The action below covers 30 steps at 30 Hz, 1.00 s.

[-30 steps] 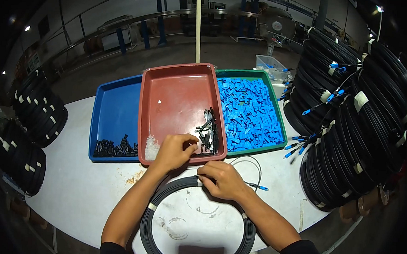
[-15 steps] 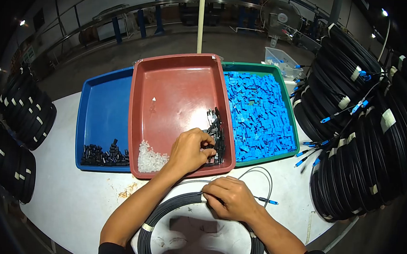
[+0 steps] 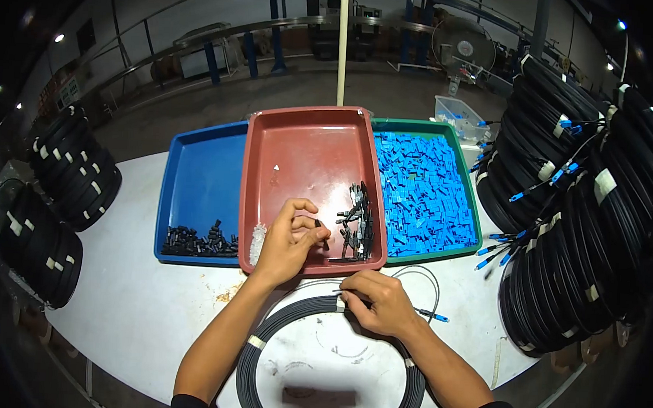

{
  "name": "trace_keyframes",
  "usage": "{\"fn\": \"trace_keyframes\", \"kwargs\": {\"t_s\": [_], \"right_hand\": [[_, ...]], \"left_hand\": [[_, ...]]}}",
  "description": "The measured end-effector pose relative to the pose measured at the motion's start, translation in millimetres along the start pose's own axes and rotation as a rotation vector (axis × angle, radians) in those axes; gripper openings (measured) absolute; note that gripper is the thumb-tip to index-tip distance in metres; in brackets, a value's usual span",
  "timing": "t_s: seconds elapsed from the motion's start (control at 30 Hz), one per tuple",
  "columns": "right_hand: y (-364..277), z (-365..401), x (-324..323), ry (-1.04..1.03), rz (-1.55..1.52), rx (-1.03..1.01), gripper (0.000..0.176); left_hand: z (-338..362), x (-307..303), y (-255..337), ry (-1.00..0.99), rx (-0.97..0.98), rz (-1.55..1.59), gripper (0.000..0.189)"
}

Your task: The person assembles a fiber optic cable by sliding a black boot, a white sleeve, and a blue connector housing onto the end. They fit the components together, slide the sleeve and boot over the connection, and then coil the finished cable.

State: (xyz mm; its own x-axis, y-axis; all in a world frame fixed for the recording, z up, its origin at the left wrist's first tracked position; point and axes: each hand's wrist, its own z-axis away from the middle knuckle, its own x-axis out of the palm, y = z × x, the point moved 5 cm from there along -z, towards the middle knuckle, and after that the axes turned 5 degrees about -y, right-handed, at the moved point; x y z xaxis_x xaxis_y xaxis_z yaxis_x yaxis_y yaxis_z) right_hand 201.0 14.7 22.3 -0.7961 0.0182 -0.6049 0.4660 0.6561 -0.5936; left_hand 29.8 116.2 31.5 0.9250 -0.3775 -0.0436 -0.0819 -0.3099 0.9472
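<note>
My left hand (image 3: 289, 246) is over the red tray (image 3: 300, 143), its thumb and fingers closed on a small black connector part (image 3: 324, 241). Beside it, along the tray's right side, lies a pile of similar black parts (image 3: 359, 224). Lower down, my right hand (image 3: 377, 301) pinches the thin black cable (image 3: 338, 290) near its end, just above the cable coil (image 3: 299, 307). A blue connector (image 3: 440, 318) on a cable lies to the right of that hand. Small clear pieces (image 3: 257, 246) are in the tray's lower left corner, partly hidden by my left hand.
A blue tray (image 3: 207, 161) with black sleeves (image 3: 199, 242) stands at left. At right is a green tray (image 3: 475, 219) of blue connector pieces (image 3: 423, 194). Big black cable coils (image 3: 559, 268) are stacked on the right, more coils (image 3: 43, 252) on the left. A clear bin (image 3: 460, 119) stands behind.
My left hand has come up and leftward from the pile of black parts, now with one in its fingers. My right hand stays at the cable. The whole view has shifted slightly.
</note>
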Motion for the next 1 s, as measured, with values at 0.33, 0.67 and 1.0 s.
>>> {"fn": "trace_keyframes", "kwargs": {"t_s": [0.33, 0.67, 1.0], "right_hand": [[-3, 2, 2, -0.014, 0.024, -0.049, 0.013], [-10, 0, 5, -0.118, -0.035, -0.118, 0.013], [-11, 0, 7, -0.139, -0.046, -0.147, 0.018]], "left_hand": [[68, -6, 5, 0.049, 0.015, -0.040, 0.033], [82, -1, 17, 0.062, 0.170, -0.434, 0.030], [83, 5, 17, -0.046, 0.140, -0.371, 0.026]]}}
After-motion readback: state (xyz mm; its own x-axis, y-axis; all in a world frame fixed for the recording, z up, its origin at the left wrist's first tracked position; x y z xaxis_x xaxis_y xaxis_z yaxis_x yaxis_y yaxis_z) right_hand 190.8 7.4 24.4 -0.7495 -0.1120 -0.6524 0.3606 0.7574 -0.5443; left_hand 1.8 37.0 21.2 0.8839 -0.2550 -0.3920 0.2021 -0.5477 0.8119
